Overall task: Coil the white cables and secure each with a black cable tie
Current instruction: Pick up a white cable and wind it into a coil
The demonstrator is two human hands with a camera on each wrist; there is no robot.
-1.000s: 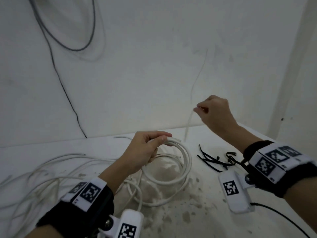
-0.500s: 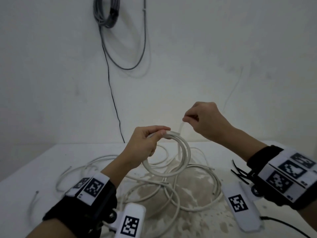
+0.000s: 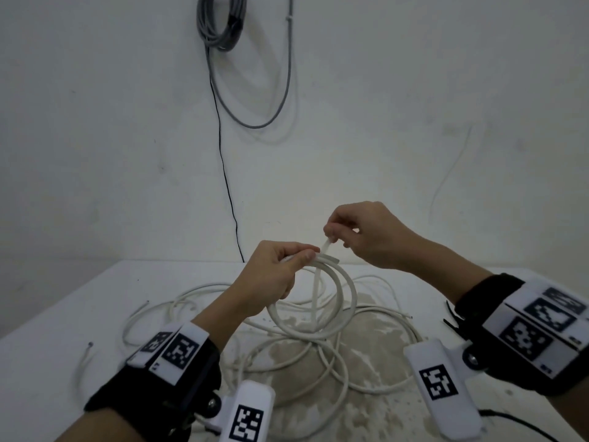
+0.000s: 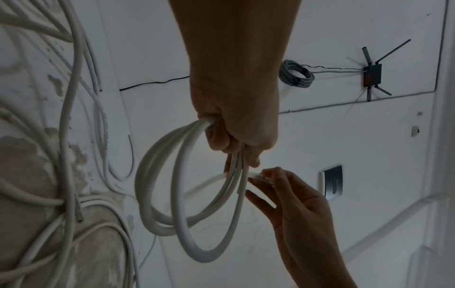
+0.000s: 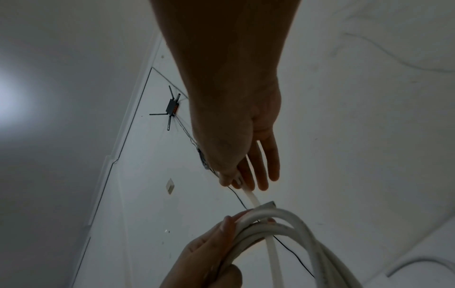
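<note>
My left hand (image 3: 280, 272) grips the top of a white cable coil (image 3: 345, 301) of several loops, held up above the table; the coil (image 4: 157, 194) hangs below the fist (image 4: 236, 136) in the left wrist view. My right hand (image 3: 357, 234) pinches the cable's free end (image 3: 326, 247) between thumb and forefinger just right of the left hand, other fingers straight (image 5: 265, 165). The end (image 5: 251, 196) runs down across the coil (image 5: 295, 230). Black cable ties (image 3: 452, 317) lie on the table, mostly hidden behind my right wrist.
More loose white cables (image 3: 204, 295) lie tangled on the white, stained table (image 3: 63, 346). A grey cable bundle (image 3: 223, 23) and a thin black wire (image 3: 226, 173) hang on the wall behind. A router (image 4: 371, 76) is mounted on the wall.
My right hand has brought the cable's free end down and left, close to my left hand's coil. The coil was lifted off the table. The view shifted right, so the ties slid behind my wrist.
</note>
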